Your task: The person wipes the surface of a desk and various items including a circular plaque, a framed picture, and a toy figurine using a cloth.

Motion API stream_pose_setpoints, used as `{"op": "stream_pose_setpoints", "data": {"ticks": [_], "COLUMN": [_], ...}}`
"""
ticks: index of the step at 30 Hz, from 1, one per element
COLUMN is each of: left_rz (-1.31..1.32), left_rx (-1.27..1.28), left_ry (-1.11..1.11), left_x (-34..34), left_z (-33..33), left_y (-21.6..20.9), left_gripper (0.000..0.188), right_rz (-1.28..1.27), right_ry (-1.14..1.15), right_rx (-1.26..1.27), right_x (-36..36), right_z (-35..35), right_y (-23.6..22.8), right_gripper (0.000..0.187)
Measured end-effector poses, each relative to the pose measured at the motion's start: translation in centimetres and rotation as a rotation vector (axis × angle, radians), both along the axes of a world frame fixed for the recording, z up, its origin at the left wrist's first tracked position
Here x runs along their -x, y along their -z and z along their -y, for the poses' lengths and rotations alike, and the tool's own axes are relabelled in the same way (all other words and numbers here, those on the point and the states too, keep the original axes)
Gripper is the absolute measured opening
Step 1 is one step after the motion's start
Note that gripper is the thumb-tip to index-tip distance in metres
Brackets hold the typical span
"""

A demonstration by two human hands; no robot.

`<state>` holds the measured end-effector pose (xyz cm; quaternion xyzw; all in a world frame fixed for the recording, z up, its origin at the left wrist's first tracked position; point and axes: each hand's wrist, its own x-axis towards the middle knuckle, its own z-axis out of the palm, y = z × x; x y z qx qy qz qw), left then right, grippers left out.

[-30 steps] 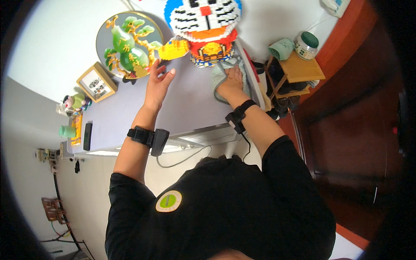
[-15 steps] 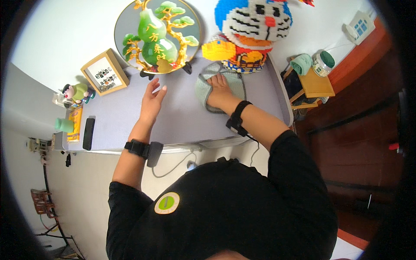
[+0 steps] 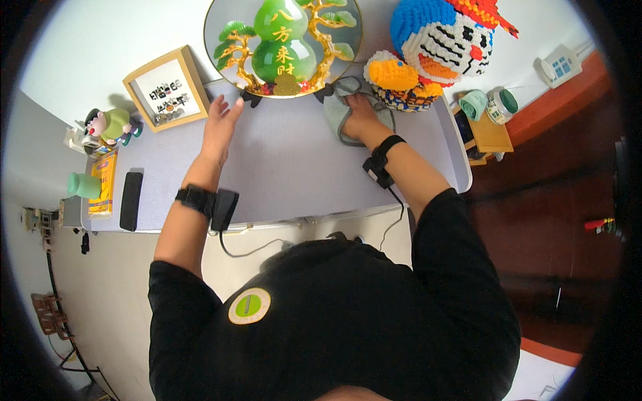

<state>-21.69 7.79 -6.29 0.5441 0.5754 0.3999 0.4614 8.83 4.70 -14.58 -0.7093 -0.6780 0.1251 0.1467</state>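
Head view: pressing cloth (image 3: pixel 337 112) under flat right hand (image 3: pixel 362 120), right of gourd ornament (image 3: pixel 283 59); hovering left hand (image 3: pixel 219 130), grip apart; prob wiping, needing leftward sweeping next.

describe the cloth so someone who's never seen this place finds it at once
Start at the pale lilac table, with a big block figure at its back right. Just left of the figure's base, the grey-green cloth lies under the right hand. Unlike the rolled green towel on the stool, it lies loose on the table and has a dark border.
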Motion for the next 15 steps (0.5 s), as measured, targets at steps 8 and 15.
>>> {"op": "stream_pose_setpoints", "data": {"ticks": [8, 15], "left_rz": [0.404, 0.633], "left_rx": [0.316, 0.388], "left_ry": [0.071, 0.173], "left_x": [-0.8, -1.5], "left_z": [-6.1, -8.2], "left_y": [1.9, 2.3], "left_gripper": [0.059, 0.063], "right_rz": [0.118, 0.288], "right_ry": [-0.470, 0.137], "right_rx": [-0.104, -0.307], "right_x": [-2.4, -6.7], "right_z": [12.3, 15.3], "right_y": [-0.5, 0.8], "right_gripper": [0.060, 0.052]}}
